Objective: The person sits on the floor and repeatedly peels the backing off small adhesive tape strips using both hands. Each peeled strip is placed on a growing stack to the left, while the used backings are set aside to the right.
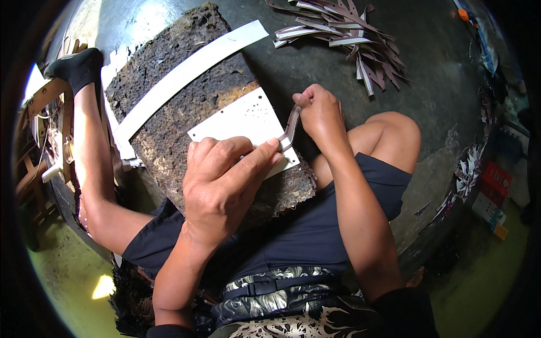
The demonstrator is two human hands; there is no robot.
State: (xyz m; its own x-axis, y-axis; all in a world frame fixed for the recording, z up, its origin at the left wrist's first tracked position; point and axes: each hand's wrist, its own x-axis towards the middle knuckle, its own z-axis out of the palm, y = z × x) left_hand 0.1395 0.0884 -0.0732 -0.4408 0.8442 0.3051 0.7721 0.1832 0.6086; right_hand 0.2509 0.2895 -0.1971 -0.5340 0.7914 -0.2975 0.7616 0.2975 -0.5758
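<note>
A narrow brown strip [293, 122], apparently leather or a similar sheet material, bends upward between my two hands. My right hand [324, 115] pinches its upper end. My left hand [220, 180] has its fingers curled and holds the strip's lower end down on a white plate [228, 121] by the plate's right edge. Several small dark holes dot the plate, with larger ones towards its corners. Under it lies a thick, rough, dark block [191, 73], set slantwise in front of me. What the left fingertips touch underneath is hidden.
A long curved white strip [191, 70] lies across the block's far part. Beyond, at the far right, brown and white cut strips [352, 36] are piled on the dark floor [439, 107]. My legs flank the block. Scraps [468, 166] and a red packet [496, 181] lie at the right.
</note>
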